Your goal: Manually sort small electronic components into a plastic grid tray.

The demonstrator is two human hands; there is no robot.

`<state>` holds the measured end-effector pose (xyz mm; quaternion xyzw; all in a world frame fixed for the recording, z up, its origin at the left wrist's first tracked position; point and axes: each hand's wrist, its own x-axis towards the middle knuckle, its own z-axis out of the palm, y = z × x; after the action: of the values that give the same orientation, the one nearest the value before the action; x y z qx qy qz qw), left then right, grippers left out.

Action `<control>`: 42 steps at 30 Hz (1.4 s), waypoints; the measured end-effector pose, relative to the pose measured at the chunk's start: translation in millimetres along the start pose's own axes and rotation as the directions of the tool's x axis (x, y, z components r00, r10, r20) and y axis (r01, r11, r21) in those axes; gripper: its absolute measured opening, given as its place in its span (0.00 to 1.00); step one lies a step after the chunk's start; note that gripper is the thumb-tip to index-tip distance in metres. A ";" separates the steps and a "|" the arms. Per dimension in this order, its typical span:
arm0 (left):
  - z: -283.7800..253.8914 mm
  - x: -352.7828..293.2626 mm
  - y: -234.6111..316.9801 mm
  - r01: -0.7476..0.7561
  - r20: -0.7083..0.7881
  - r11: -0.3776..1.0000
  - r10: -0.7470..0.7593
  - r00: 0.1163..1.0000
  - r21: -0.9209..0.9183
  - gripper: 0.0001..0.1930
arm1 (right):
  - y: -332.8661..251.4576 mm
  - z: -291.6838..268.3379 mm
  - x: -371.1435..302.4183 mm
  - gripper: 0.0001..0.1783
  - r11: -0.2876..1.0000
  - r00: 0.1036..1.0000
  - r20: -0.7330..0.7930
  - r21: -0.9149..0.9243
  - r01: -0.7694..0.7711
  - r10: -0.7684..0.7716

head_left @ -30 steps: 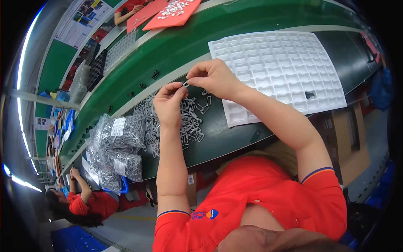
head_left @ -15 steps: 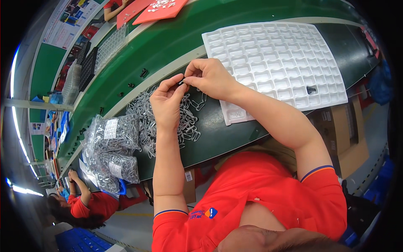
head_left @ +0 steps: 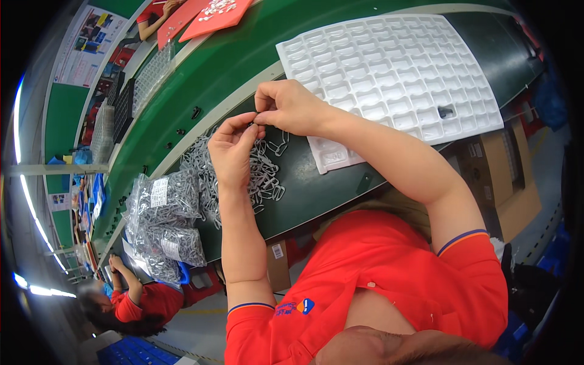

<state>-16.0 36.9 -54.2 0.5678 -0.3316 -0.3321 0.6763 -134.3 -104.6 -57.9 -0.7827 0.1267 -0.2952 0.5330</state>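
Observation:
My left hand [head_left: 232, 152] and my right hand [head_left: 293, 108] meet fingertip to fingertip above the bench. Both are pinched on a small black part [head_left: 252, 124], mostly hidden by the fingers, so its exact kind does not show. Below and beside my left hand spreads a heap of loose grey wire-like clips [head_left: 265, 176]. Just right of my right hand lies a white moulded tray [head_left: 360, 91] with rows of shallow pockets. One pocket toward its near right holds a black piece [head_left: 446, 112].
Clear bags of grey clips [head_left: 167, 201] are stacked left of the heap. Small black parts [head_left: 196, 113] sit along the green belt [head_left: 225, 67] beyond the bench edge. Red boards [head_left: 213, 17] bear white pieces farther off. A co-worker [head_left: 146, 304] sits at left; a cardboard box [head_left: 514, 194] stands at right.
The whole view has shifted slightly, moving bench and tray up and left in the picture. My hands stay together at the fingertips; less of the black part shows now.

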 end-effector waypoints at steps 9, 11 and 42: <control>-32.6 105.6 3.1 -0.211 0.035 0.647 0.273 0.961 0.733 0.14 | 11.1 -15.9 -14.3 0.06 0.623 0.856 0.378 -0.588 0.516 -0.353; -56.4 133.8 -14.4 -0.214 0.054 0.573 0.283 0.957 0.791 0.14 | 13.9 -13.2 -12.8 0.06 0.576 0.874 0.416 -0.661 0.481 -0.252; 235.8 27.3 36.4 -0.416 0.657 0.800 0.036 0.753 0.433 0.08 | 17.3 -23.7 -11.3 0.10 0.927 0.933 0.129 -0.132 0.351 -0.335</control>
<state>-192.8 -109.9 15.6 0.5507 -0.6852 -0.2996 0.3709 -155.4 -123.6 -71.2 -0.8457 -0.0179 -0.3323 0.4172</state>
